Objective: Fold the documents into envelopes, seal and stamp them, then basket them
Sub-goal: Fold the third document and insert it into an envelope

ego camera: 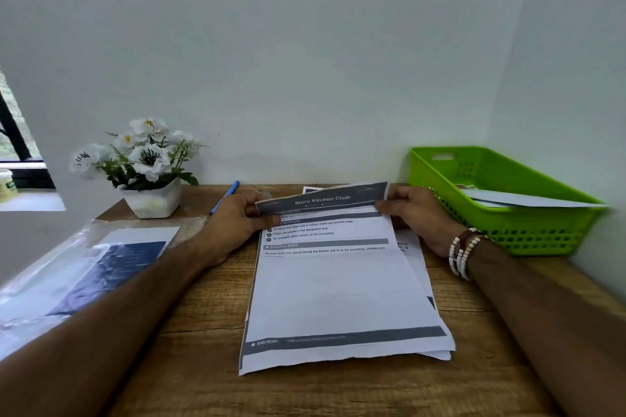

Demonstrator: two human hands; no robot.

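just left of the green basket (528, 230), your left hand (237, 223) and right hand (416, 213) each pinch a far corner of the light, floppy document (338, 284), so fold from those corners gently.

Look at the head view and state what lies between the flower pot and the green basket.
The head view shows a blue pen, then the left hand and right hand pinching the far edge of the top document.

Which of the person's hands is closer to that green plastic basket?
Right. The right hand holds the far right corner of the printed paper sheet, close beside the green plastic basket. The left hand holds the opposite corner, farther off across the page.
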